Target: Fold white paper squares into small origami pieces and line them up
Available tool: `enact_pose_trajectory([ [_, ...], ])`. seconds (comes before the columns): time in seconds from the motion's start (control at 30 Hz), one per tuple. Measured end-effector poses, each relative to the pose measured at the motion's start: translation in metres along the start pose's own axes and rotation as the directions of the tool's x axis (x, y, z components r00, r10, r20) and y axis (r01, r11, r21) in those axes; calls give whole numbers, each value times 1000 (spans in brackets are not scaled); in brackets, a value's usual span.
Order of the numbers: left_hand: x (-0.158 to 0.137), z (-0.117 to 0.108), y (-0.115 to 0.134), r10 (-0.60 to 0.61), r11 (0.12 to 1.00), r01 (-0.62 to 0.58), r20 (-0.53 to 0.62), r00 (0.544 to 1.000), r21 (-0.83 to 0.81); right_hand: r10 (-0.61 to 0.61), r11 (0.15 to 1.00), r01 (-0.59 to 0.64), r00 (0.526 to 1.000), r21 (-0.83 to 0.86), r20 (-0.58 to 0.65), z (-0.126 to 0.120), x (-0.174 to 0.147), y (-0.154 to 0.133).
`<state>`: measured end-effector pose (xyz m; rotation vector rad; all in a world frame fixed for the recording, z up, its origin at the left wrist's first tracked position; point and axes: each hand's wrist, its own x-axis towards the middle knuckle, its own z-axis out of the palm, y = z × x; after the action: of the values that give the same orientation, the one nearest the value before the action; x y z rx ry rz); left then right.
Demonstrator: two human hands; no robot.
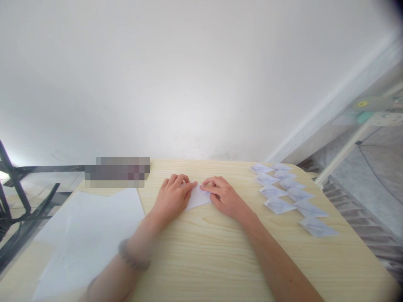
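Between my two hands lies a small folded piece of white paper on the wooden table. My left hand grips its left side, thumb and fingers closed at the upper edge. On the other side, my right hand pinches the upper right edge with thumb and index finger. The fingertips of both hands come close together near the top of the paper. Parts of the paper are covered by the fingers. Two columns of folded white paper pieces, pointed in outline, rest at the right of the table.
Large white paper sheets lie at the table's left, beside my left forearm. A blurred-out object sits at the back left edge. A white wall stands directly behind the table. Black metal frames stand at the far left.
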<state>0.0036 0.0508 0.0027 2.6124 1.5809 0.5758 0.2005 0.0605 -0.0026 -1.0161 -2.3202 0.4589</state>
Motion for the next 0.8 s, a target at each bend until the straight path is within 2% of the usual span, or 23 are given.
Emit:
enact_pose_trajectory([
  [0.17,1,0,0,-18,1000,18,-3,1000,-18,8,1000,-8,1000,-5,-4,1,0,0],
  [0.53,3,11,-10,-138,957,125,-32,990,-262,-8,1000,8,1000,14,-3,1,0,0],
  [0.73,5,2,-9,-163,897,168,46,985,-409,38,997,-37,999,70,-20,2,2,-4],
  [0.8,5,-2,-6,-178,850,199,90,980,-487,76,991,-73,997,114,-24,2,2,-4],
])
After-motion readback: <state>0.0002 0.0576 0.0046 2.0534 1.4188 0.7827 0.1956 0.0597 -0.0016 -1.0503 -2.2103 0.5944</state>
